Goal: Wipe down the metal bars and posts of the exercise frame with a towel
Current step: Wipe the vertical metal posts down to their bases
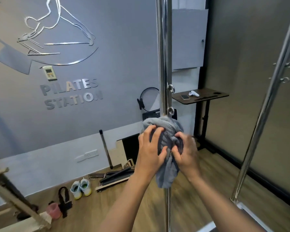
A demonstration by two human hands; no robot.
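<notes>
Head view: my left hand and right hand each close their grip on the grey towel bunched round the chrome post below its eyebolts, so I judge its lower stretch and the other post not yet wiped.

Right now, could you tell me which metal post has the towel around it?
The centre post: the grey towel is bunched around it, while the right-hand post has none.
</notes>
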